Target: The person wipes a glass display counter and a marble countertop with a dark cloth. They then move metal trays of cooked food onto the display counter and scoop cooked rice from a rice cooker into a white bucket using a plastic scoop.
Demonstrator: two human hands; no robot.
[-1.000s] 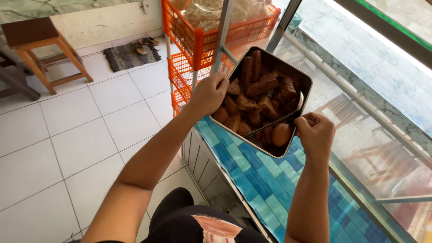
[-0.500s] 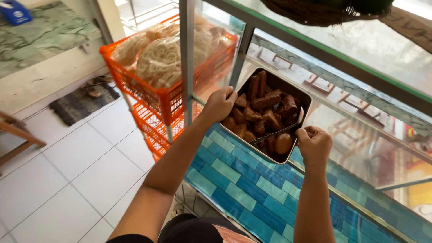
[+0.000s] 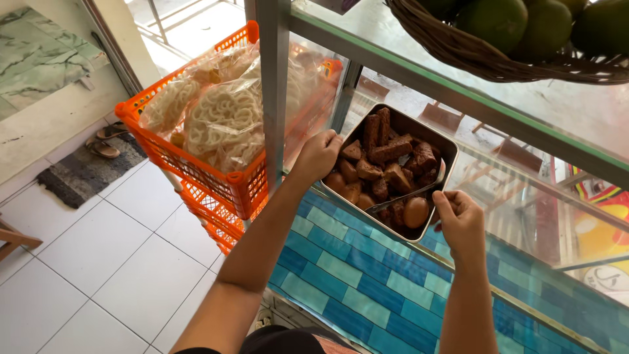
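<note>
A rectangular metal tray [image 3: 447, 145] of brown braised pieces and brown eggs, with a metal spoon [image 3: 406, 195] lying in it, is held out over the glass shelf [image 3: 517, 170] of a display case. My left hand [image 3: 318, 156] grips the tray's near left corner. My right hand [image 3: 458, 219] holds its near right corner, close to the spoon handle. The tray is level, past the case's grey metal post [image 3: 274, 92].
Stacked orange crates [image 3: 216, 177] with bagged white crackers [image 3: 216, 115] stand left of the post. A blue tiled counter [image 3: 367, 282] lies below the tray. A woven basket [image 3: 498, 56] of green fruit sits on the top glass. A mat with sandals [image 3: 88, 164] lies on the white tiled floor.
The view has tilted up and moved closer; both hands have carried the tray forward into the glass case, past the metal post. The grip on the tray is unchanged.
</note>
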